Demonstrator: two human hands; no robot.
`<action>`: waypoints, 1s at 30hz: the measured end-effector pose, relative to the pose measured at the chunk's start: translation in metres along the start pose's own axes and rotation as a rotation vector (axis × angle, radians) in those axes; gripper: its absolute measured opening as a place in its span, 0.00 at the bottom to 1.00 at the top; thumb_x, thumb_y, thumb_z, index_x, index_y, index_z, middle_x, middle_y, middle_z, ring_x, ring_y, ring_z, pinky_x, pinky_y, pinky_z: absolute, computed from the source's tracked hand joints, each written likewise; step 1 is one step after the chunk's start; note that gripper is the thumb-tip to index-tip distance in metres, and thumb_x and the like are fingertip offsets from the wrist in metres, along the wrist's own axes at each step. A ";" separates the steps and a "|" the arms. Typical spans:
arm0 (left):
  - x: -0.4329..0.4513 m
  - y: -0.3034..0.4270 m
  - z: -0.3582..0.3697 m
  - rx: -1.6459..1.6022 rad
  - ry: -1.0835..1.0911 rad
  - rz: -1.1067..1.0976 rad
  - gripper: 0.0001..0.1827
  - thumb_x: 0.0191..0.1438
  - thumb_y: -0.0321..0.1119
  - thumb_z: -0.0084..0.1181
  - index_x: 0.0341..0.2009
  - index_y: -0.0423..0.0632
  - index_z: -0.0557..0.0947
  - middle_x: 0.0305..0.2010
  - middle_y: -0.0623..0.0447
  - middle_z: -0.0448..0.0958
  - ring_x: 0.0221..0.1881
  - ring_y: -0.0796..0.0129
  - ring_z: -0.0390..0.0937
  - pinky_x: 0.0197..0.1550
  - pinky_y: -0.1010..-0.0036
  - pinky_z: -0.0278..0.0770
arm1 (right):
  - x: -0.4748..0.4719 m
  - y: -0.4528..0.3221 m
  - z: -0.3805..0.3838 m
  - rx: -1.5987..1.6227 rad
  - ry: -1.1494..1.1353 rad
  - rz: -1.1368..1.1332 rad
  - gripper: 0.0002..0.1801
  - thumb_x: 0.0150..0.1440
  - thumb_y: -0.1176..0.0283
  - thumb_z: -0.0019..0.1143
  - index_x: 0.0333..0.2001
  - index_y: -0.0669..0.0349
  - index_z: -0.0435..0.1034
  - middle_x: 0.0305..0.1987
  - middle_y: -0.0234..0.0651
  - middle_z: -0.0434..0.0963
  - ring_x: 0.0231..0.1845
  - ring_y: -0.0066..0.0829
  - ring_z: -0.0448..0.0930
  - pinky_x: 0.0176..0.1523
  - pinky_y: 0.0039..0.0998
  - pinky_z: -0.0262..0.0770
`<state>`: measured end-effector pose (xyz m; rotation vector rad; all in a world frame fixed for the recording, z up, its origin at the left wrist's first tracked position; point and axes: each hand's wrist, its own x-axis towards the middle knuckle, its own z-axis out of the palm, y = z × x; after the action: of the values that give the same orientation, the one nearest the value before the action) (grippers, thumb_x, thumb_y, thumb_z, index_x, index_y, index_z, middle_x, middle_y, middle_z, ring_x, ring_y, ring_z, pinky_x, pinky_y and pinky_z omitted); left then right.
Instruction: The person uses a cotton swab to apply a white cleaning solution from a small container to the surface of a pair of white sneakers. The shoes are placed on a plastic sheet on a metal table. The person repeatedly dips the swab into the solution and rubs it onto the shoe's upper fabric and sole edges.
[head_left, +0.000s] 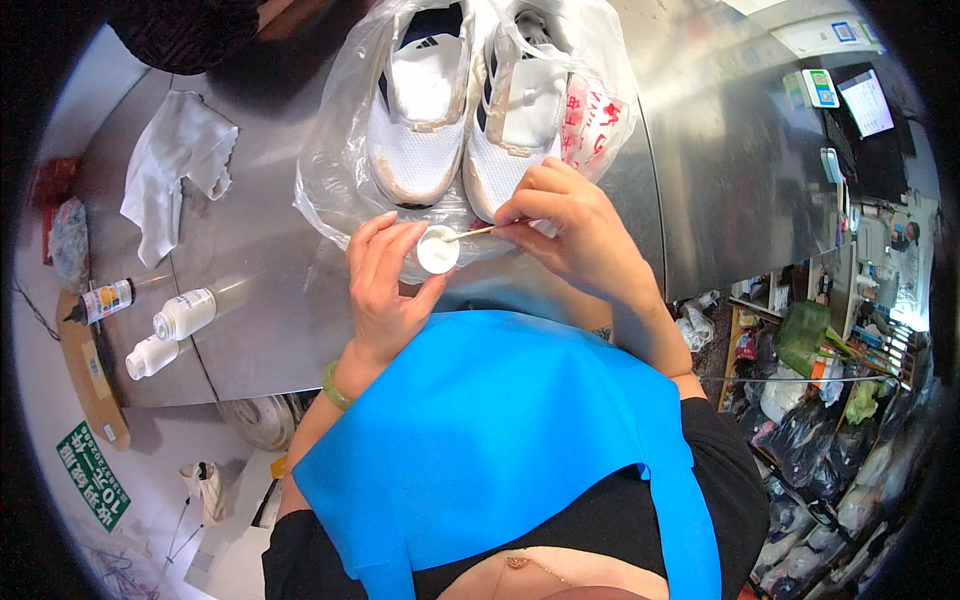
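Observation:
My left hand (390, 285) holds a small white cup (438, 250) with white material in it. Between the fingertips of my right hand (566, 214) is a thin stick (472, 232), its tip inside the cup's mouth. Just beyond both hands, a pair of white sneakers lies side by side on a clear plastic bag (330, 172) with red writing: the left sneaker (416, 150) and the right sneaker (506, 161). Brownish-yellow patches show along their toes and around their openings.
On the metal table (255, 225), a white cloth (176, 165) lies at left, with a white bottle (185, 313), another white bottle (154, 355) and a black-capped bottle (105, 301) nearer. A dark rounded thing (180, 30) is at top left. Bagged items (810, 435) fill the right side.

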<state>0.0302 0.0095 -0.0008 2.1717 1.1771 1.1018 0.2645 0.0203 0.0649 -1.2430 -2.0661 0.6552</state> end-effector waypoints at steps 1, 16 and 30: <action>0.001 0.002 0.000 -0.003 0.006 -0.004 0.28 0.38 0.27 0.73 0.48 0.43 0.81 0.47 0.47 0.79 0.58 0.49 0.70 0.60 0.58 0.67 | -0.001 -0.001 0.004 -0.049 0.017 -0.007 0.06 0.46 0.75 0.66 0.29 0.60 0.75 0.29 0.33 0.72 0.35 0.36 0.73 0.38 0.34 0.71; -0.002 0.002 0.000 -0.013 0.068 0.037 0.29 0.35 0.27 0.74 0.47 0.45 0.82 0.47 0.49 0.79 0.57 0.51 0.71 0.60 0.58 0.65 | -0.006 -0.016 0.015 -0.135 -0.068 -0.102 0.08 0.44 0.78 0.66 0.30 0.59 0.75 0.29 0.30 0.72 0.33 0.33 0.72 0.36 0.31 0.71; -0.002 0.000 -0.003 0.001 0.052 0.067 0.29 0.39 0.30 0.75 0.49 0.43 0.80 0.49 0.47 0.80 0.58 0.50 0.71 0.59 0.59 0.68 | -0.001 -0.011 0.022 -0.112 0.055 -0.089 0.11 0.41 0.80 0.67 0.31 0.56 0.78 0.29 0.28 0.73 0.34 0.31 0.73 0.36 0.30 0.72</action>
<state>0.0276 0.0078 0.0000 2.2103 1.1342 1.1934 0.2430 0.0123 0.0575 -1.2089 -2.1233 0.4649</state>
